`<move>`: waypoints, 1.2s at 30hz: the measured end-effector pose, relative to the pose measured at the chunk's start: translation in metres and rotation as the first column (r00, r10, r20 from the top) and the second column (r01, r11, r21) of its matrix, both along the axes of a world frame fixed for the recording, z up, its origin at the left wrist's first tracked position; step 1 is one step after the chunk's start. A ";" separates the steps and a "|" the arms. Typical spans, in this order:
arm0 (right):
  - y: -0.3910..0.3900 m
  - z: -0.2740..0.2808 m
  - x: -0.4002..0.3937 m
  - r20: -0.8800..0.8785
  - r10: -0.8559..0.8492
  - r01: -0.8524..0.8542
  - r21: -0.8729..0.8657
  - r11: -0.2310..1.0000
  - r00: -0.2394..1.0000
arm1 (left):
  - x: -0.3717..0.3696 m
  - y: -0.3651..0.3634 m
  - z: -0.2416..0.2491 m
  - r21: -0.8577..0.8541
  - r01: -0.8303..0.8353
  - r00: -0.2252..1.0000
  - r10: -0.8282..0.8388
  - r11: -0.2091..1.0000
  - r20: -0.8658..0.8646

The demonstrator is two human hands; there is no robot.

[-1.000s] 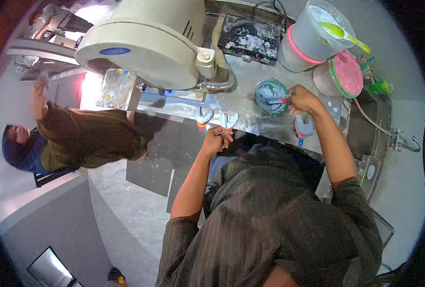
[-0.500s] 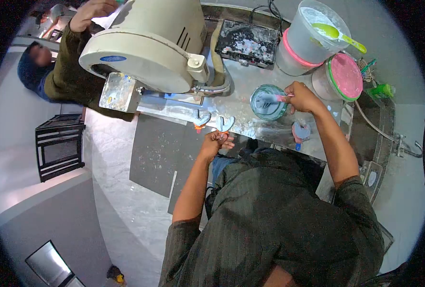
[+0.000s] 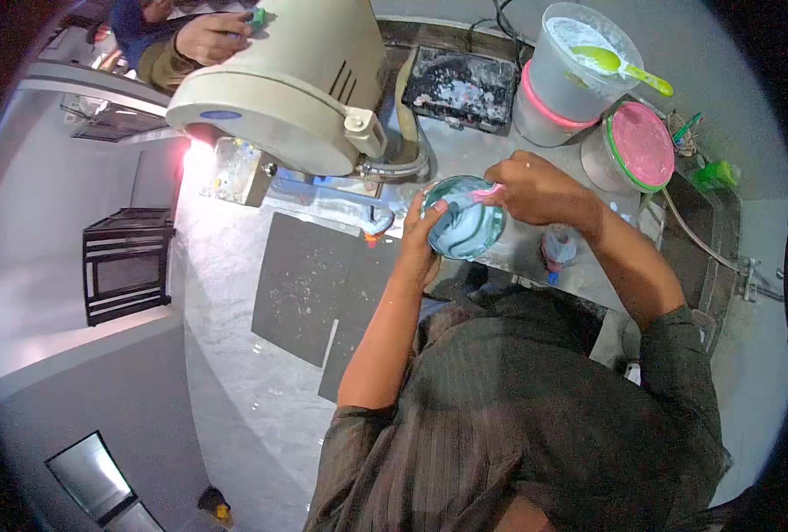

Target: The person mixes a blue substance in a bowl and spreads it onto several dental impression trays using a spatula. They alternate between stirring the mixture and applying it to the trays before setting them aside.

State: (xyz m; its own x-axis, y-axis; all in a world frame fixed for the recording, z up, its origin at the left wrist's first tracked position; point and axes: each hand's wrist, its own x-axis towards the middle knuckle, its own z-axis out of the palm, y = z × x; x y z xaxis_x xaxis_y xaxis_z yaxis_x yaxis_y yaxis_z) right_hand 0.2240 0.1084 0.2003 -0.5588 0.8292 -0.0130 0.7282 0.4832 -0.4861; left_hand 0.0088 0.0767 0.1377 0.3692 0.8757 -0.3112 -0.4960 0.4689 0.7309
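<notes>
My left hand point(image 3: 421, 238) is wrapped round the left side of a glass bowl point(image 3: 484, 239) that holds pale blue-grey paste. In my right hand point(image 3: 536, 188) is the pink handle of a spatula point(image 3: 487, 192), whose blade reaches into the paste. One tray point(image 3: 377, 223) with a pale horseshoe-shaped filling lies at the bench edge, left of my left hand. Another tray point(image 3: 558, 248), with a blue handle, rests at the edge below my right forearm. The second tray seen earlier near my left hand cannot be made out now.
A large cream machine point(image 3: 270, 97) stands at the left. Behind are a black box point(image 3: 462, 89), a powder tub point(image 3: 580, 89) with a green spoon point(image 3: 611, 62), and a pink-lidded tub point(image 3: 640, 146). Another person's hand point(image 3: 212, 38) is above the machine, holding something green.
My left hand has left the tray and taken hold of the bowl. The bowl has shifted left, and my right hand has moved with it. The other person's hand has moved right.
</notes>
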 end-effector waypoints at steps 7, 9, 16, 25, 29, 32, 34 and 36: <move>-0.011 -0.048 0.004 -0.220 -0.034 0.069 0.153 0.986 0.975 | 0.009 -0.001 0.018 0.140 -0.226 0.961 0.244 0.964 -0.132; -0.035 -0.007 -0.014 -0.096 0.035 -0.011 0.237 0.971 0.995 | 0.013 0.001 0.027 0.291 -0.203 0.929 0.278 0.935 -0.244; -0.034 -0.013 -0.003 -0.112 -0.024 0.055 0.286 0.957 0.993 | 0.013 0.005 0.035 0.373 -0.165 0.900 0.294 0.913 -0.322; -0.024 -0.008 0.010 -0.224 0.028 0.042 0.300 0.953 0.974 | 0.014 0.005 0.031 0.502 -0.126 0.824 0.372 0.856 -0.428; -0.026 -0.041 -0.016 -0.247 -0.332 0.334 -0.036 0.942 0.910 | 0.006 0.010 0.031 0.568 -0.175 0.821 0.438 0.804 -0.366; -0.060 -0.095 -0.058 -0.556 -0.399 0.243 -0.335 0.911 0.729 | 0.008 0.014 0.010 0.572 -0.323 0.872 0.471 0.754 -0.130; -0.071 -0.069 -0.066 -0.503 -0.504 0.163 -0.575 0.802 0.702 | 0.013 0.010 -0.002 0.285 -0.569 0.813 0.478 0.771 0.331; -0.079 -0.060 -0.073 -0.477 -0.644 -0.001 -0.804 0.595 0.598 | 0.010 0.004 -0.009 0.273 -0.589 0.808 0.538 0.761 0.242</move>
State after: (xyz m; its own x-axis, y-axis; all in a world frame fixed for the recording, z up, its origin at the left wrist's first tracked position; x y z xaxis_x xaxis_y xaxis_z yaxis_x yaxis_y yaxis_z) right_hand 0.1512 0.0291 0.1401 -0.3453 0.8468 -0.4046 0.0454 -0.4156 -0.9084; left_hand 0.0186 0.0807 0.1282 -0.2057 0.9779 0.0384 -0.7039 -0.1751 0.6884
